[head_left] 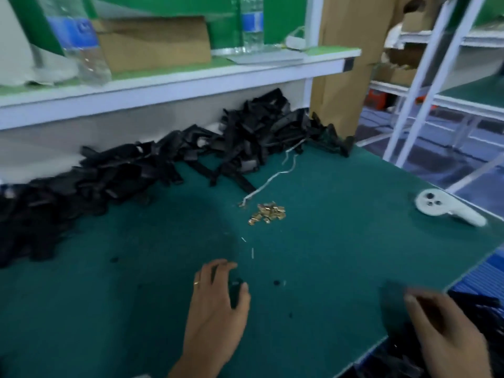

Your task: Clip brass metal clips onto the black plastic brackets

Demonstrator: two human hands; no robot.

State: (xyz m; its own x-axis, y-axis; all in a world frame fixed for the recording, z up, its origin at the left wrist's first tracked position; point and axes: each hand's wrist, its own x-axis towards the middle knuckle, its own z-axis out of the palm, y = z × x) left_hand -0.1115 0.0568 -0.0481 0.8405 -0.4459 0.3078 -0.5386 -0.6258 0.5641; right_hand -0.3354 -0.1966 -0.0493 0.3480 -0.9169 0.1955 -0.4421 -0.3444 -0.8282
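A long heap of black plastic brackets [152, 170] lies along the back of the green table mat [341, 241], under the shelf. A small pile of brass clips [268, 212] sits mid-table. My left hand [215, 309], with a ring on it, is low on the mat, its fingers and thumb curled round a small black bracket [236, 289]. My right hand [447, 334] is at the table's right edge and holds another black bracket [395, 301], which is motion-blurred.
A white cord [272, 178] runs from the heap toward the clips. A white controller [447, 208] lies at the right edge. A blue crate [488, 279] with black parts sits below my right hand. Water bottles [252, 23] and a cardboard box [155, 42] stand on the shelf.
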